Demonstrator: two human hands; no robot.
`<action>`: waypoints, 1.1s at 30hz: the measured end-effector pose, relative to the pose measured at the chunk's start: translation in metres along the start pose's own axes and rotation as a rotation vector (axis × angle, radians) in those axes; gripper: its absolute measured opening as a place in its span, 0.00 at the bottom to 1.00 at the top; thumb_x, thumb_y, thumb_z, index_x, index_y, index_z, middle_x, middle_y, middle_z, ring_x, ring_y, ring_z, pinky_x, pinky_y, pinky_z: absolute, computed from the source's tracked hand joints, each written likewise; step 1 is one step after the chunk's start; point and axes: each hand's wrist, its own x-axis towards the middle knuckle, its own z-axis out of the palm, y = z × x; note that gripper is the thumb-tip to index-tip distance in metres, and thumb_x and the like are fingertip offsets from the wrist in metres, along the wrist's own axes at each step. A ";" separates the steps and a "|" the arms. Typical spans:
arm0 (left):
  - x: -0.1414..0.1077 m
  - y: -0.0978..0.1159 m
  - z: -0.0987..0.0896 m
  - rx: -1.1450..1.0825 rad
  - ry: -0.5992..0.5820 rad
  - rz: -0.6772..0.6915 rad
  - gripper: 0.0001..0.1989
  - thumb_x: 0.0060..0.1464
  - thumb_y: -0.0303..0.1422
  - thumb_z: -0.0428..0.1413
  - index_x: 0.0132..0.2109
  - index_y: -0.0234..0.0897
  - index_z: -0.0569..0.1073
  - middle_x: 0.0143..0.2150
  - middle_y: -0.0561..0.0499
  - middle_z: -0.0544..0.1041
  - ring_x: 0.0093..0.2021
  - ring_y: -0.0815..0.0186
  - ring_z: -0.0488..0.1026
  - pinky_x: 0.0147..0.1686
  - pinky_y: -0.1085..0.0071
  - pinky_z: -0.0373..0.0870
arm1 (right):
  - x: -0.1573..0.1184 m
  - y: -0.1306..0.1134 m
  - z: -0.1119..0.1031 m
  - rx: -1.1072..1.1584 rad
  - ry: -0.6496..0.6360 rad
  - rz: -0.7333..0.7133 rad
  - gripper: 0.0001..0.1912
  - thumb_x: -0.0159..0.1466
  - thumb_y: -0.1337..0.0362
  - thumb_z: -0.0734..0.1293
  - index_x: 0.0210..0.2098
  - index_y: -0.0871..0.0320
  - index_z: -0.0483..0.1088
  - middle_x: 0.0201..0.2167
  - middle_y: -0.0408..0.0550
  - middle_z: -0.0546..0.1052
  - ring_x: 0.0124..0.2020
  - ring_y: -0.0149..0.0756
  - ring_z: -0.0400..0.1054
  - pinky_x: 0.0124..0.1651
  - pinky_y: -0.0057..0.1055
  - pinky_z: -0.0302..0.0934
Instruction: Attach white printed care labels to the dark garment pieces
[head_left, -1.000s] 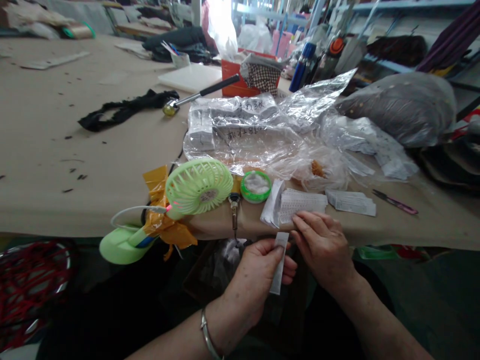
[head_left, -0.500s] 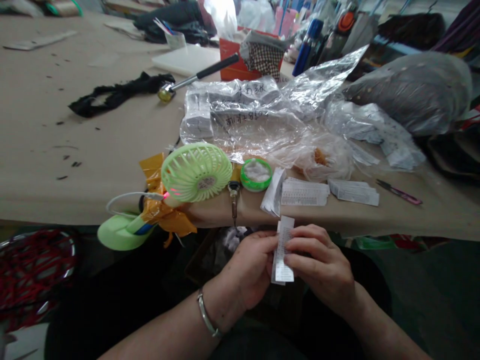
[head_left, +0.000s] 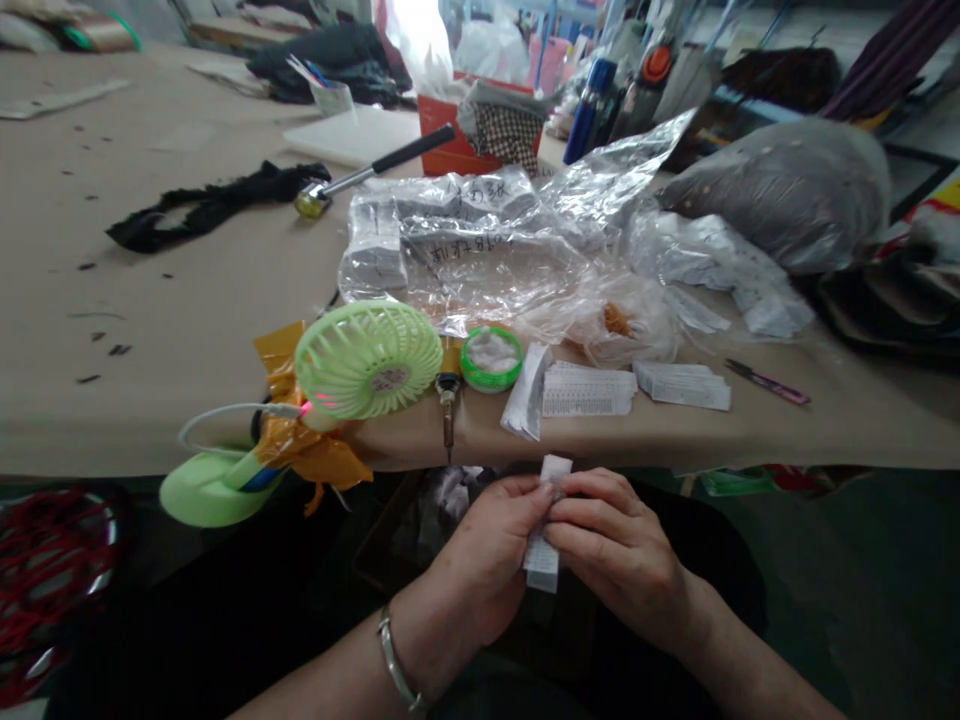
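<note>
Between both hands, just in front of the table edge, are narrow white printed labels (head_left: 541, 562), standing upright. My left hand (head_left: 499, 545), with a metal bangle on the wrist, is closed on them from the left, thumb on top. My right hand (head_left: 619, 535) grips them from the right, its fingertips pressed on the printed face. How many labels there are cannot be made out. Beyond the hands on the table lie a leaning bundle of labels (head_left: 527, 390), a fanned stack of labels (head_left: 589, 390) and another stack of labels (head_left: 684, 385).
A green fan (head_left: 367, 360) is fixed at the table edge with orange tape. Beside it are a soldering-iron-like tool (head_left: 448, 400) and a green tub (head_left: 491, 360) of white fluff. Purple-handled snips (head_left: 769, 382) lie right. Clear plastic bags (head_left: 480, 250) and a hammer-like tool (head_left: 375, 168) lie behind.
The two labels, offset from each other before, now sit more nearly in line. My fingers have closed further over them, the left thumb crossing the front. The whole view has shifted slightly.
</note>
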 end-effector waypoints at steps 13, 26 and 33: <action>0.002 -0.006 -0.001 0.209 0.146 -0.111 0.08 0.55 0.31 0.56 0.38 0.28 0.74 0.27 0.46 0.78 0.26 0.66 0.75 0.27 0.72 0.73 | -0.039 0.074 -0.049 -0.759 -0.040 0.442 0.20 0.67 0.59 0.60 0.55 0.63 0.65 0.52 0.59 0.71 0.55 0.53 0.62 0.55 0.51 0.57; -0.001 -0.005 0.005 0.171 0.096 -0.089 0.08 0.55 0.31 0.55 0.36 0.28 0.75 0.27 0.45 0.78 0.23 0.69 0.73 0.25 0.74 0.70 | -0.024 0.031 -0.033 -0.016 0.378 0.359 0.10 0.61 0.73 0.65 0.39 0.54 0.71 0.41 0.49 0.76 0.47 0.43 0.71 0.50 0.45 0.65; 0.001 -0.007 -0.003 -0.004 0.061 0.074 0.03 0.46 0.26 0.60 0.29 0.28 0.76 0.26 0.48 0.76 0.24 0.72 0.70 0.24 0.79 0.64 | -0.002 -0.020 0.014 0.016 0.081 0.040 0.08 0.61 0.75 0.63 0.35 0.59 0.72 0.37 0.51 0.78 0.48 0.42 0.70 0.52 0.44 0.63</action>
